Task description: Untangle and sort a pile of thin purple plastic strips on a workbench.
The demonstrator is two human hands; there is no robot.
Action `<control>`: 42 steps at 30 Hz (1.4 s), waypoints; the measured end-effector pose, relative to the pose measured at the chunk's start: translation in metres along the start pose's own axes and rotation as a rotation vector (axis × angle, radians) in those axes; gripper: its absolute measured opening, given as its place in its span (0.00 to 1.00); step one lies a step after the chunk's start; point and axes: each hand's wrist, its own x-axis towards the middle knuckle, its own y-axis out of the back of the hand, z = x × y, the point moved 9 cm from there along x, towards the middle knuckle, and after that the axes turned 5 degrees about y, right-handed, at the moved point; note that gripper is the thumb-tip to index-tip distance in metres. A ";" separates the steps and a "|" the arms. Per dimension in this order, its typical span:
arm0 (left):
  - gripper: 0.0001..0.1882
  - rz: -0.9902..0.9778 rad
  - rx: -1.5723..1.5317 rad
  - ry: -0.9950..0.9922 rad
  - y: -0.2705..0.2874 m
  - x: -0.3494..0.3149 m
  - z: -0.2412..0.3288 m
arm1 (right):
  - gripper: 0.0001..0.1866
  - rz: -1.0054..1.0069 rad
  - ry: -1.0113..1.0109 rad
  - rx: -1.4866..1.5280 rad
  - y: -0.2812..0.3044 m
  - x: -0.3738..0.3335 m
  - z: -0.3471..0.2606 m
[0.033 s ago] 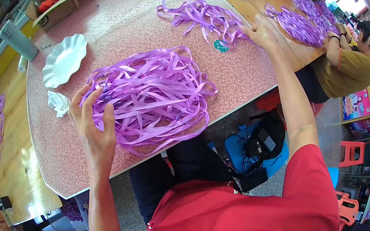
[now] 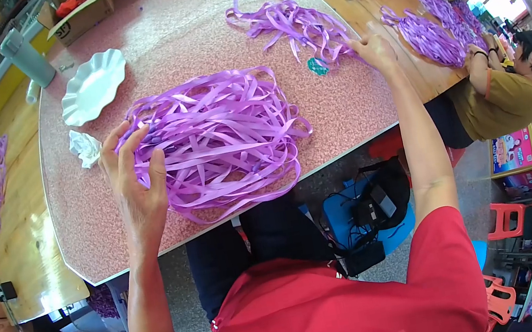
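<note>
A pink speckled counter (image 2: 96,222) fills the middle of the room, with a white scalloped plate (image 2: 93,89) and crumpled tissue (image 2: 86,148) at its left. The large heap of purple ribbon (image 2: 220,142) lies near its front edge. The left hand (image 2: 135,181) is half open, fingers resting against the heap's left end, thumb spread apart. The right hand (image 2: 377,52) has its fingers pinched on the right end of a smaller ribbon bunch (image 2: 298,23), beside a green tag (image 2: 318,66).
</note>
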 end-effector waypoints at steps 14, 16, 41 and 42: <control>0.17 0.042 -0.059 0.019 0.011 -0.014 -0.005 | 0.09 0.125 0.433 0.064 0.011 -0.065 -0.022; 0.17 0.051 -0.049 0.013 0.010 -0.013 -0.002 | 0.09 0.145 0.444 0.042 0.018 -0.065 -0.027; 0.16 -0.371 -1.146 0.104 -0.091 0.003 0.121 | 0.12 -0.525 0.096 2.220 0.089 -0.144 -0.228; 0.17 -0.401 -1.251 0.178 -0.100 -0.001 0.119 | 0.12 -0.535 0.059 2.253 0.085 -0.152 -0.232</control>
